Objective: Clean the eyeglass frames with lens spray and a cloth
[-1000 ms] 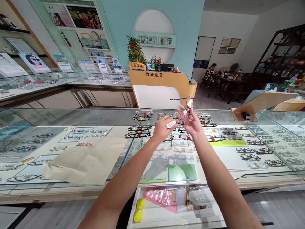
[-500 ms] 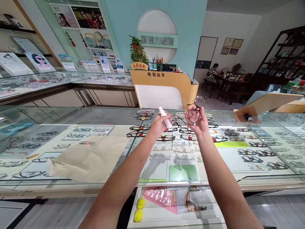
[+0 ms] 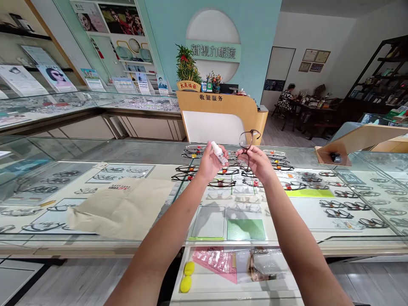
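Note:
My left hand is closed around a small white spray bottle, which tilts with its top toward the upper left. In my right hand is a pair of dark-rimmed eyeglasses, pinched near the middle and held on end, one lens above the other. Both hands are raised over the glass display counter, close together, with the bottle and the eyeglasses apart. Beneath and behind them, rows of eyeglass frames with small red tags lie on the counter, partly hidden by my hands.
A beige cloth bag lies flat on the counter to the left. Below the near edge, an open drawer holds a pink packet and a yellow lens case. A wooden stand is at right. Someone sits far back.
My right hand has turned the eyeglasses and moved them left, nearer the bottle. The left hand keeps hold of the bottle, almost in the same place. The view has shifted slightly.

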A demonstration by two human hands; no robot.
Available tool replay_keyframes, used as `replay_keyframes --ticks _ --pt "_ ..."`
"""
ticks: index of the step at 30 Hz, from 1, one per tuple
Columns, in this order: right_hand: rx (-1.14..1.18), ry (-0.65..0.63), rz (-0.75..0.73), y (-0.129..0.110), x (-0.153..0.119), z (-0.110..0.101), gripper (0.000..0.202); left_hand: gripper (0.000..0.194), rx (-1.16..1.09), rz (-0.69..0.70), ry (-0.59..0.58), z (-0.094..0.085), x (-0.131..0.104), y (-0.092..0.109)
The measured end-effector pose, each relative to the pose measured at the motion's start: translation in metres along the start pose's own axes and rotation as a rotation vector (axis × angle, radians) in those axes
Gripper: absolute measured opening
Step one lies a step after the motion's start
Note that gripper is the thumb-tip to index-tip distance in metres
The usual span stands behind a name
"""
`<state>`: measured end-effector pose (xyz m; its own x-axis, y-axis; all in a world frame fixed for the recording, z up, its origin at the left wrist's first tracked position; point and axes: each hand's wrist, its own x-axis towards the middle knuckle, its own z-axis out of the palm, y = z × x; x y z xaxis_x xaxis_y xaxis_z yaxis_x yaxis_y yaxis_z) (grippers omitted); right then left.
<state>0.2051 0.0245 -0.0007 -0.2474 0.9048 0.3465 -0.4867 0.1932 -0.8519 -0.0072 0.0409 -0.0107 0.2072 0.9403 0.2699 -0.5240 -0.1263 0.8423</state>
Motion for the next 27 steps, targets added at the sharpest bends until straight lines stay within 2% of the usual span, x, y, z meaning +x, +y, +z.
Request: replay_keyframes --ticks 5,8,11,15,19,23,27 --pt "-0.174 -0.077 0.076 0.009 -0.002 0.005 0.033 0.064 0.541 0.294 0.130 -0.010 0.003 -0.007" --pt "-0.235 -0.093 0.101 0.009 -0.004 0.008 0.033 0.060 0.740 0.361 0.142 -0.011 0.003 -0.010" --pt "-0.240 -0.118 0.115 0.008 -0.005 0.010 0.031 0.056 0.813 0.367 0.114 -0.009 0.001 -0.010" --pt "-0.162 -0.130 0.105 0.007 -0.003 0.009 0.029 0.053 0.761 0.336 0.058 -0.009 0.000 -0.010" --pt "-0.014 -0.057 0.081 0.008 0.002 0.002 0.031 0.053 0.733 0.315 0.020 -0.010 -0.001 -0.009" --pt "0.063 0.028 0.069 0.009 0.004 0.000 0.033 0.045 0.894 0.349 -0.035 -0.002 -0.006 -0.009" --pt "0.074 -0.003 0.048 0.009 0.004 0.004 0.031 0.044 1.034 0.431 -0.087 0.002 -0.010 -0.011"
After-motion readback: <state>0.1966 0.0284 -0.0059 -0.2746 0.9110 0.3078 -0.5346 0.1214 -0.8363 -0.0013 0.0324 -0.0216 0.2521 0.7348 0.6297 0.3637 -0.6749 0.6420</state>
